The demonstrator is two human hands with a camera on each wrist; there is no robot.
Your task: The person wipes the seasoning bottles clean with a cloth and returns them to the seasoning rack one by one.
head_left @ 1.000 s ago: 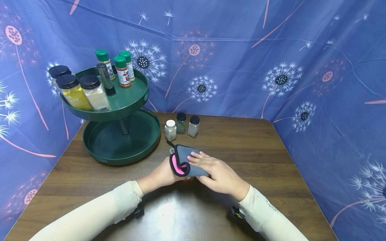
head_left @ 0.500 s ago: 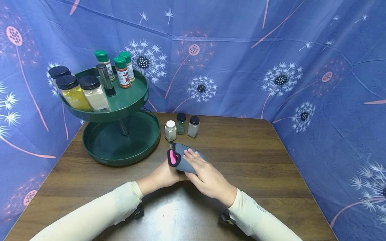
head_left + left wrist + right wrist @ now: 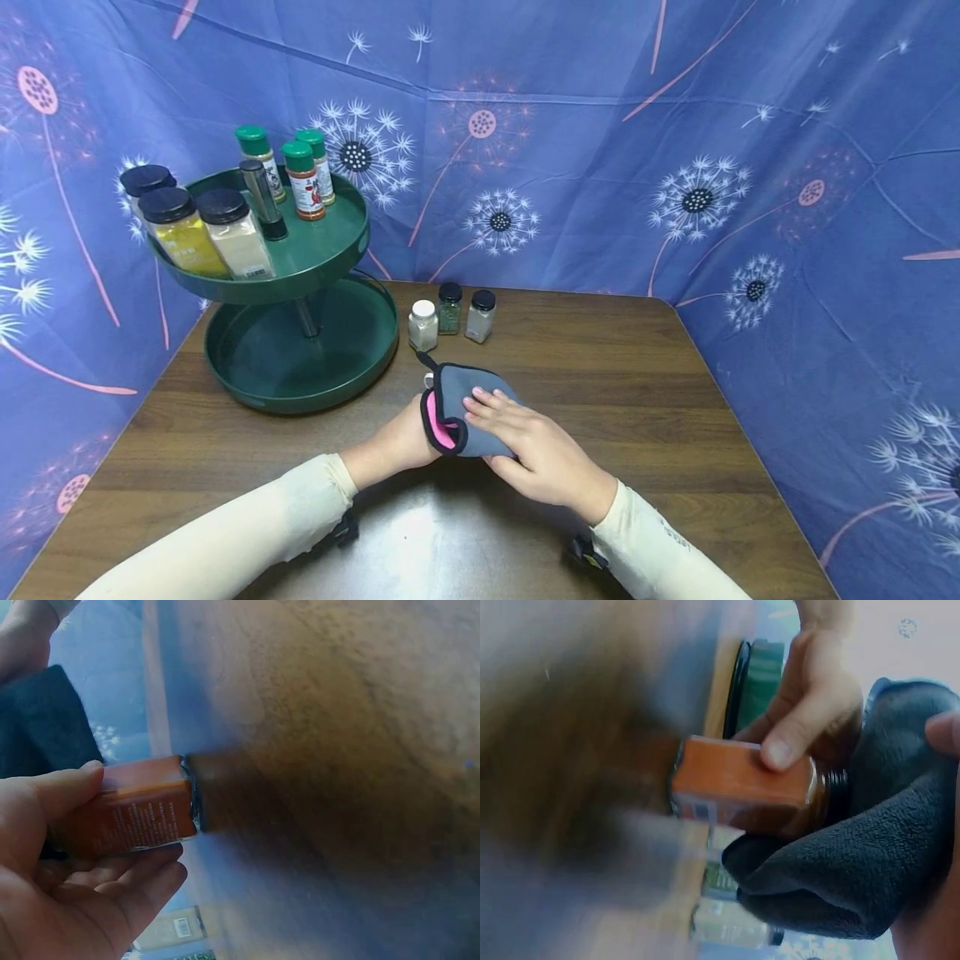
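Note:
In the head view my left hand (image 3: 397,440) is over the middle of the table. It grips a clear spice jar (image 3: 142,814) of orange-red powder, held sideways between thumb and fingers in the left wrist view. A grey cloth (image 3: 476,396) with black edging and a pink underside is draped over the jar's dark-capped end, hiding the jar from the head view. My right hand (image 3: 536,443) lies on this cloth with its fingers straight, pressing it; the thumb is along the near side. The right wrist view shows the cloth's dark folds against the cap.
Three small jars stand behind the hands: one white-capped (image 3: 423,327), one with green contents (image 3: 450,310), one black-capped (image 3: 481,317). At left, a green two-tier turntable (image 3: 300,400) carries several seasoning bottles on its upper tier (image 3: 330,237). Patterned curtains (image 3: 570,167) surround the wooden table (image 3: 600,358).
The right hand and cloth swung left and inward half a second ago, then back to the right and nearer the body. The left hand has barely moved and keeps its grip.

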